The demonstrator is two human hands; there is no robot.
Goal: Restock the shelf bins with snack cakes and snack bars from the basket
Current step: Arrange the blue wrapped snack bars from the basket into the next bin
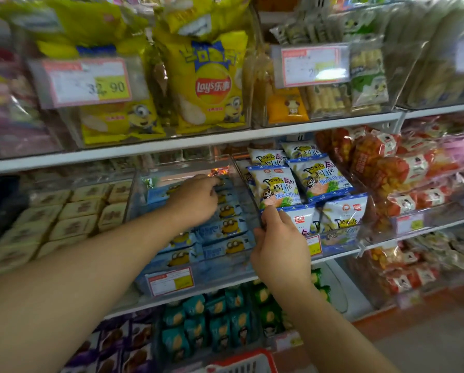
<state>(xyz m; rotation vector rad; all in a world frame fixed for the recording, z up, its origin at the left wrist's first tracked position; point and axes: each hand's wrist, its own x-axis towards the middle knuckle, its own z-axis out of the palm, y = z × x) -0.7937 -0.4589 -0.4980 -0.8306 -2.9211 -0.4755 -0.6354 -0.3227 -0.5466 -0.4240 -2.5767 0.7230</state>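
While the clear middle bin [188, 168] already carries rows of blue snack cake packs [227, 227] from its front wall nearly to its back, I judge this bin close to full, with only a bare strip left along the back edge. My left hand [196, 200] reaches over those rows toward the back right corner of the bin, fingers curled down at the far packs; whether it pinches a pack or only nudges one into line I cannot tell, since the fingertips are blurred. My right hand [279, 249] sits at the front right corner of the same bin, thumb and fingers gripping the clear divider wall [248, 189] where it meets the neighbouring bin of white and blue snack bags [276, 187], steadying it as far as I can judge. Both forearms stretch up and forward from the bottom edge of the view. Down at that bottom edge, only the red rim of the basket [248, 359] shows, so I cannot see how much stock remains in it. To the left, the bin of pale square cakes [77, 211] looks well filled.
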